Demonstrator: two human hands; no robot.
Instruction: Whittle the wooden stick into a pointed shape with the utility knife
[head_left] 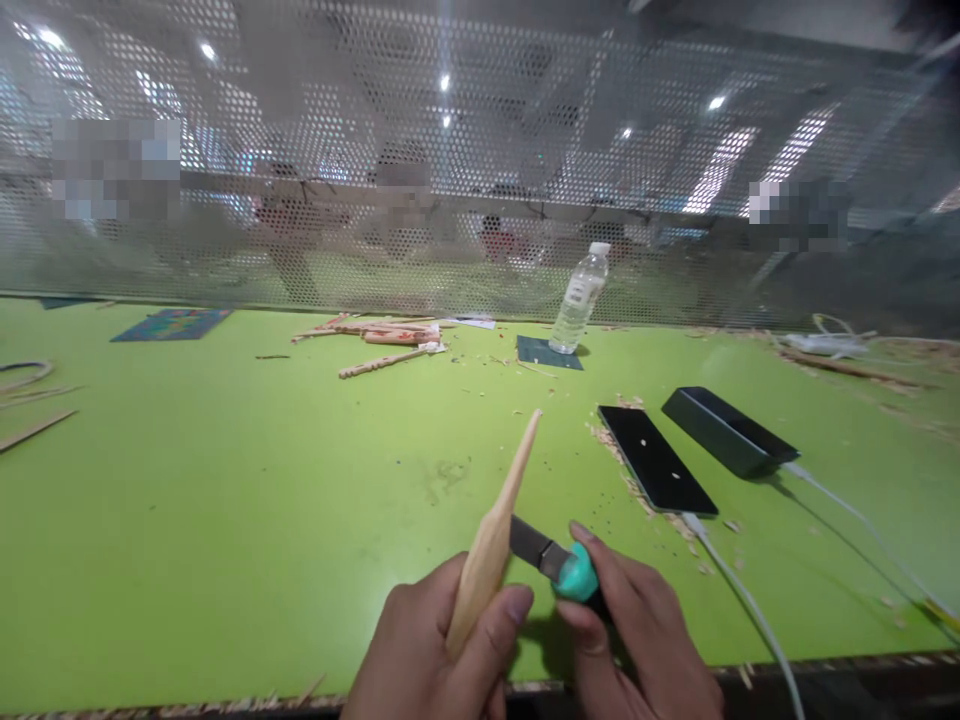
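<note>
Two bare hands side by side, both closed in a hold.
The left hand (435, 640) comes up from the lower edge, its grip wrapped shut, knuckles bent on the outer side and the left thumb (499, 630) laid across the near side, pointing up and to the right. The right hand (645, 640) angles in toward it, just beside but apart, the right index finger (606, 565) reaching forward above and the right thumb (589, 635) below, closed as in a pinch. Its other fingers are mostly hidden. Both wrists lie out of view.
</note>
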